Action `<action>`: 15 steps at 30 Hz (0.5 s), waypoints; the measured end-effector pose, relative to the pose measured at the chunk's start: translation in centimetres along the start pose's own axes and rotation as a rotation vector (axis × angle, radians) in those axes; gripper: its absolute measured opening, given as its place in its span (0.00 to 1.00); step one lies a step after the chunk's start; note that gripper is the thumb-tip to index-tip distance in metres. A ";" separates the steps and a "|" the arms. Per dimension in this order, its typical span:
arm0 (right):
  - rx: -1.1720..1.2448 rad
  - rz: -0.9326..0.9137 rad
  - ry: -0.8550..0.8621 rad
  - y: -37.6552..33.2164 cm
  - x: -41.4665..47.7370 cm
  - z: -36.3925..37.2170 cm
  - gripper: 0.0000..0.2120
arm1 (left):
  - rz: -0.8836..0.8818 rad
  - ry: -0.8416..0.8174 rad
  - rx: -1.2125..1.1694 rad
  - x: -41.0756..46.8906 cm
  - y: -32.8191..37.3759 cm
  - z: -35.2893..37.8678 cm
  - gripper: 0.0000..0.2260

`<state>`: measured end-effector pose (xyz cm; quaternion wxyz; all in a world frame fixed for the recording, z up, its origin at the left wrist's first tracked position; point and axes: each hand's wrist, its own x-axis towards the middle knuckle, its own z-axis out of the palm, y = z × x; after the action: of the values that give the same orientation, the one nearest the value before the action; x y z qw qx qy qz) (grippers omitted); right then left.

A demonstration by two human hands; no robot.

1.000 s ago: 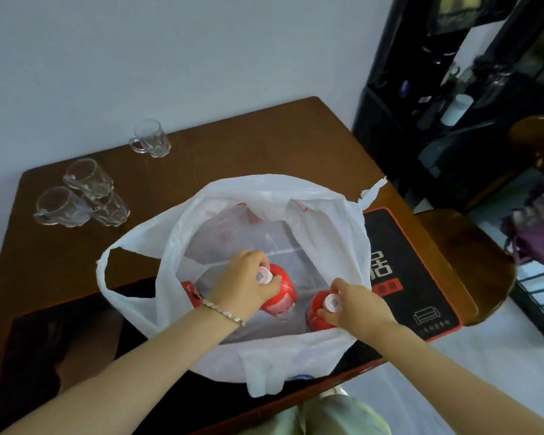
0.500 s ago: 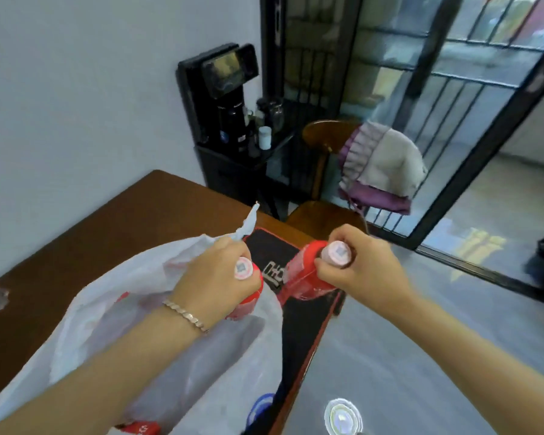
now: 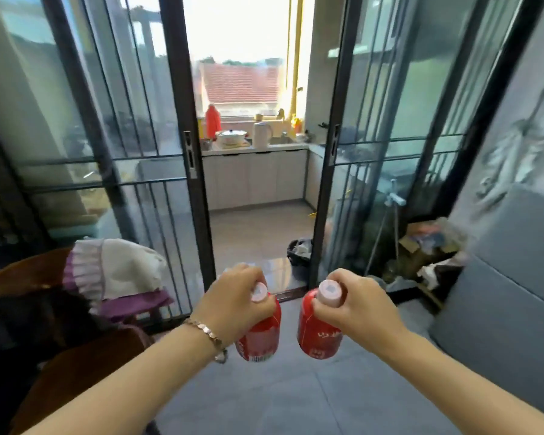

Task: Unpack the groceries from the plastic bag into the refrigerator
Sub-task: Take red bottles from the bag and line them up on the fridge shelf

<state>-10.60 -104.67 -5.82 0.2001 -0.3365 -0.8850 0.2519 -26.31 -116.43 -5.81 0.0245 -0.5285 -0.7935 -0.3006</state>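
Red bottles (image 3: 259, 337) (image 3: 319, 334) hang from outstretched arms, left grip (image 3: 233, 304) and right grip (image 3: 355, 306) clasping necks.

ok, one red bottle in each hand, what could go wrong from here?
1. The left hand grips the left red pale-capped bottle and the right hand grips the right red pale-capped bottle only near the top. The bodies hang free, so either could slip.
2. Both hands are full, so opening any door likely means juggling a bottle.
3. If the person walks through the doorway, the dark sliding-door track on the floor ahead could catch a foot.
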 end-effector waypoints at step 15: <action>-0.303 0.545 0.483 32.1 9.3 -31.3 0.13 | 0.544 -0.173 -0.254 34.5 33.3 22.2 0.09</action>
<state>15.24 -67.71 2.12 0.2765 -0.6345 -0.7178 0.0759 -6.89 -68.16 3.37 -0.0296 -0.7439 -0.5783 -0.3336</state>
